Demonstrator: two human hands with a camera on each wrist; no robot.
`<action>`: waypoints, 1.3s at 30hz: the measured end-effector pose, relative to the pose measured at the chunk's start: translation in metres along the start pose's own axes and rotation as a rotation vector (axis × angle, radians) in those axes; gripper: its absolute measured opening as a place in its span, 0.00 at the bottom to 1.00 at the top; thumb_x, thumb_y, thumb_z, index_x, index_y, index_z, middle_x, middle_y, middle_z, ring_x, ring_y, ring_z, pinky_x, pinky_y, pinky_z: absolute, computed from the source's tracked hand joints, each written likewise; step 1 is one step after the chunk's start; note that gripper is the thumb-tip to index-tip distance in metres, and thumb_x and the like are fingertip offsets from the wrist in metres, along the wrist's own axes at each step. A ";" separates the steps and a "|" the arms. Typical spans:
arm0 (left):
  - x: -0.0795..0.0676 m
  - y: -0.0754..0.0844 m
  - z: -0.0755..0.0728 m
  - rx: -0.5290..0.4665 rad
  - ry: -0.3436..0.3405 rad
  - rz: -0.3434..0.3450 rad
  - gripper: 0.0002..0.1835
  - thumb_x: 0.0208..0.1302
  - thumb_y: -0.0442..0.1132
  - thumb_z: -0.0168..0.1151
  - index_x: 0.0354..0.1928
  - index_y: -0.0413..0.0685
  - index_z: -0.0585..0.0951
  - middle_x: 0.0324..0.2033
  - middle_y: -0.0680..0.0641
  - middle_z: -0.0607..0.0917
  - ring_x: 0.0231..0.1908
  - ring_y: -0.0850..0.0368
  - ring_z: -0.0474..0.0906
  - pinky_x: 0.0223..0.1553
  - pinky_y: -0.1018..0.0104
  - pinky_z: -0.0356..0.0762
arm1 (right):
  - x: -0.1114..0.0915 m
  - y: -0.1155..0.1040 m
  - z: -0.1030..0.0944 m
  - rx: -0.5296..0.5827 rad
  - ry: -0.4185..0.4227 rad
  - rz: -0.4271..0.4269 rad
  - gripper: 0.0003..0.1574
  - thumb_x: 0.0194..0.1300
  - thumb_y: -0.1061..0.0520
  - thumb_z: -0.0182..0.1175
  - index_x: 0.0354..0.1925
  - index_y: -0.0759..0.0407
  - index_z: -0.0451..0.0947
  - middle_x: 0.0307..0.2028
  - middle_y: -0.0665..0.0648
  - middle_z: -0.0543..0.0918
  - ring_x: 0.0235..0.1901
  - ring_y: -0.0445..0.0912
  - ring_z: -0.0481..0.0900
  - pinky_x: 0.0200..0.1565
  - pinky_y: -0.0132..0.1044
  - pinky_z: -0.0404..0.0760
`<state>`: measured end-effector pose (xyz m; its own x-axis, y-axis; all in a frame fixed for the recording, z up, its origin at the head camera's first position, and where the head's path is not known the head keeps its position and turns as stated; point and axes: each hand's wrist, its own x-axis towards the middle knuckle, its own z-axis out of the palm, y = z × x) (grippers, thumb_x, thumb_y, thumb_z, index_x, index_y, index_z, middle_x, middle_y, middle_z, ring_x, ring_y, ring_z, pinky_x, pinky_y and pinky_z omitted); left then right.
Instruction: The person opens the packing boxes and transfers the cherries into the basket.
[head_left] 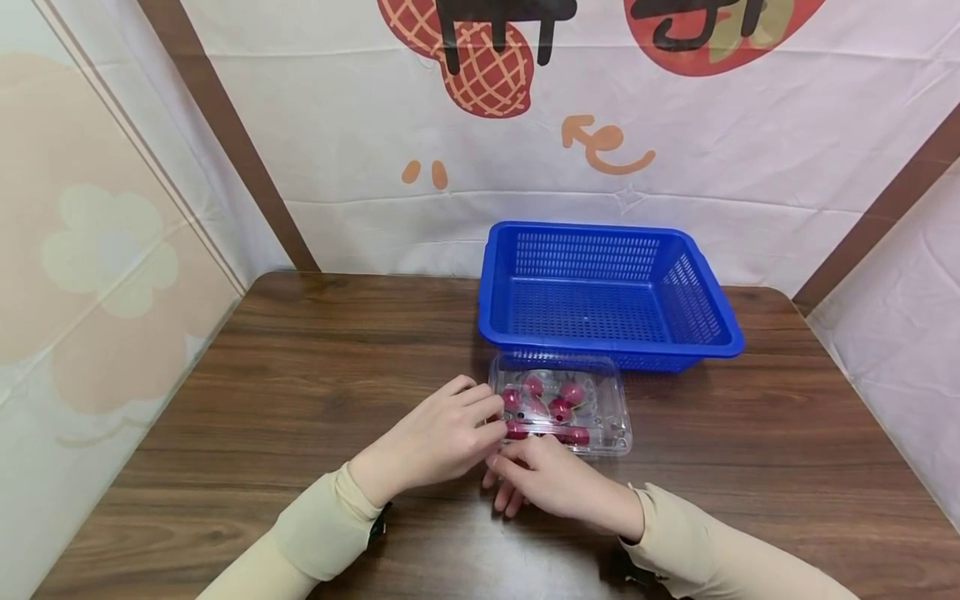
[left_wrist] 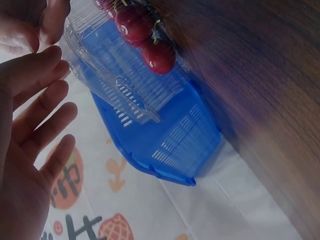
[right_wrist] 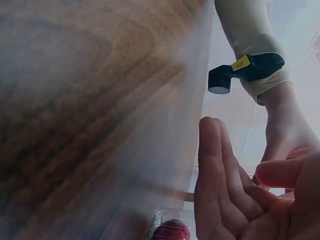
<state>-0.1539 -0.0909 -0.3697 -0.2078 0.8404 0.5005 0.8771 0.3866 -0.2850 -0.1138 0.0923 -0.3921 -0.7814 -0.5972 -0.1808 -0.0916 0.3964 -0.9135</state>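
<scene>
From where I stand, the box (head_left: 609,408) sits on the table (head_left: 360,350), right in front of the blue basket (head_left: 611,343), with the cherries (head_left: 572,392) showing through its clear walls. The left hand (head_left: 442,433) is at its near left corner, fingers bent, and the right hand (head_left: 555,483) is low along the near edge, its lower fingers stretched out past the side. In the left wrist view most of the left fingers stand apart, but the thumb and forefinger tips come close together there. I cannot tell whether either hand pinches the plastic; the meeting fingertips hide it.

I'd judge the box light, its thin, smooth walls springy rather than firm, liable to dent or slide on the polished wood if pushed from one side only. The moulded rim and corners look stiffest, so that is where I'd hold it, one hand steadying each side. The flat top would probably bow under a thumb.

The cherries look glossy, slick and easily bruised, free to roll inside if the box tips. Singly, I'd take them by the stem where one shows, or with soft fingertips.
</scene>
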 end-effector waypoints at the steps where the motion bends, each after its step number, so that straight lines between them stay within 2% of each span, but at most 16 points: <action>1: 0.000 0.000 0.000 -0.004 -0.005 -0.001 0.08 0.54 0.40 0.65 0.22 0.53 0.76 0.26 0.55 0.75 0.32 0.57 0.71 0.39 0.64 0.69 | 0.000 0.000 0.000 0.000 -0.005 -0.003 0.23 0.73 0.52 0.47 0.32 0.65 0.82 0.20 0.58 0.85 0.20 0.47 0.84 0.25 0.43 0.83; 5: -0.001 0.001 0.002 -0.013 -0.019 -0.001 0.09 0.53 0.41 0.66 0.21 0.53 0.76 0.26 0.55 0.74 0.32 0.57 0.71 0.39 0.63 0.68 | -0.001 -0.001 0.000 -0.014 -0.033 0.000 0.22 0.73 0.52 0.47 0.32 0.62 0.82 0.20 0.58 0.85 0.19 0.47 0.83 0.25 0.41 0.83; 10: -0.002 0.001 0.002 -0.009 -0.042 -0.004 0.09 0.55 0.41 0.65 0.21 0.53 0.77 0.26 0.55 0.74 0.32 0.57 0.70 0.39 0.64 0.67 | 0.002 0.002 -0.002 0.040 -0.102 0.022 0.23 0.74 0.53 0.44 0.35 0.62 0.83 0.23 0.60 0.86 0.21 0.45 0.83 0.25 0.41 0.82; 18: 0.000 0.000 0.000 -0.017 -0.067 -0.013 0.09 0.56 0.39 0.64 0.19 0.52 0.78 0.25 0.55 0.72 0.31 0.57 0.69 0.39 0.65 0.68 | 0.003 0.002 -0.006 0.077 -0.193 0.043 0.24 0.75 0.54 0.40 0.40 0.61 0.82 0.26 0.63 0.86 0.20 0.42 0.79 0.19 0.32 0.70; 23: 0.000 0.000 -0.002 -0.024 -0.091 -0.023 0.09 0.57 0.39 0.62 0.20 0.52 0.79 0.25 0.54 0.72 0.32 0.56 0.69 0.39 0.64 0.67 | 0.004 0.001 -0.008 0.109 -0.275 0.060 0.26 0.76 0.52 0.37 0.43 0.63 0.80 0.28 0.65 0.86 0.19 0.41 0.78 0.20 0.31 0.68; 30: 0.001 0.000 -0.002 -0.034 -0.101 -0.023 0.11 0.57 0.36 0.59 0.18 0.52 0.78 0.25 0.54 0.71 0.31 0.57 0.68 0.39 0.65 0.67 | 0.006 0.003 -0.010 0.257 -0.407 0.113 0.29 0.76 0.46 0.37 0.52 0.67 0.75 0.33 0.67 0.85 0.22 0.40 0.78 0.23 0.28 0.74; 33: 0.000 0.000 -0.002 -0.033 -0.100 -0.019 0.10 0.55 0.35 0.61 0.18 0.52 0.78 0.25 0.55 0.72 0.31 0.57 0.68 0.39 0.65 0.67 | 0.008 0.005 -0.010 0.329 -0.433 0.154 0.29 0.75 0.46 0.38 0.54 0.66 0.74 0.35 0.64 0.85 0.24 0.41 0.79 0.26 0.29 0.76; 39: 0.000 0.001 -0.001 -0.040 -0.103 -0.022 0.10 0.57 0.36 0.60 0.18 0.52 0.79 0.26 0.55 0.73 0.32 0.58 0.69 0.40 0.65 0.67 | 0.011 0.009 -0.011 0.496 -0.489 0.239 0.26 0.72 0.51 0.42 0.59 0.66 0.69 0.42 0.55 0.83 0.36 0.41 0.80 0.34 0.31 0.79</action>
<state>-0.1524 -0.0908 -0.3691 -0.2685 0.8673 0.4192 0.8879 0.3916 -0.2413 -0.1303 0.0969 -0.3981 -0.3702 -0.8226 -0.4317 0.4272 0.2619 -0.8654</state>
